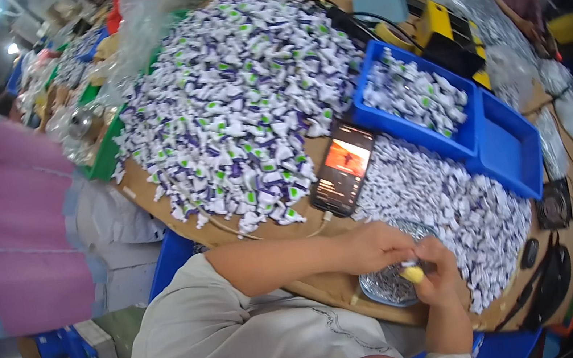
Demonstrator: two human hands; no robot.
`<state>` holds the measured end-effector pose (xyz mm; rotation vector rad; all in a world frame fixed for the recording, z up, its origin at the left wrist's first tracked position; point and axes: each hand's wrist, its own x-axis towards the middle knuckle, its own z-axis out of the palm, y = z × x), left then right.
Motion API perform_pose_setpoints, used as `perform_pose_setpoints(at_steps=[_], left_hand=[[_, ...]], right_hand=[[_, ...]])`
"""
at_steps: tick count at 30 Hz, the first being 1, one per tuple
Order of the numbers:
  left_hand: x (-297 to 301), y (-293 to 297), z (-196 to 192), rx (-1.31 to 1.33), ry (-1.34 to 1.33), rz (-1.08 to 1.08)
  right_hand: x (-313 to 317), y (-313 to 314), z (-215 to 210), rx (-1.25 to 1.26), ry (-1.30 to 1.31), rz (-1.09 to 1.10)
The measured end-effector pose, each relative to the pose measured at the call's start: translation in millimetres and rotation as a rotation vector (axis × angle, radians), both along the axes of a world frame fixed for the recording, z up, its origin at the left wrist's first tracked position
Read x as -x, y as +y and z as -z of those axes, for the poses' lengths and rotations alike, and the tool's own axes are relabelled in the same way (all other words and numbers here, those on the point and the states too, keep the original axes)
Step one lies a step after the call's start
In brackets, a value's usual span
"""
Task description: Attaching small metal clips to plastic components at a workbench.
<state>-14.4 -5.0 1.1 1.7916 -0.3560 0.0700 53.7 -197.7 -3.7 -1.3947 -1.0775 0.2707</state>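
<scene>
In the head view, both hands meet over the near edge of the counter (316,153), right of its middle. The right hand (441,268) has its grip pinched on a small white piece (409,263); a yellow bit (413,275) shows just below, either part of the piece or a cover on a fingertip, too small to tell. The fingers of the left hand (378,247) are bunched right at the piece, but what they pinch, if anything, I cannot tell.

Directly below sits a round dish (393,304) of silvery bits, close to the counter's near edge. A slip of the pinch would probably drop the piece among those bits, where it would take some picking out, or over that edge. A wrist lowered onto the rim could tip the dish, since it stands so near the edge.

The small white parts (444,204) spread from beside the dish toward the counter's near right; a sweep of the right forearm might push some off. The phone (344,169) lies between them and the big heap of white, green and purple pieces (239,105) on the left. Its cable (319,230) runs close to the left forearm, so a snag there could drag the phone and scatter loose pieces.
</scene>
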Motion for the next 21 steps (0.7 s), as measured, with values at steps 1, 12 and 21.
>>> perform_pose_setpoints(at_steps=[1,12,21], left_hand=[[1,-1,-1,0.008,-0.002,0.032],[3,0,-14,0.043,-0.017,0.223],[5,12,-28,-0.021,0.030,0.309]], right_hand=[[0,-4,0,0.030,0.019,-0.007],[-12,-21,10,0.102,0.094,-0.047],[-9,1,-25,0.069,-0.344,-0.006]])
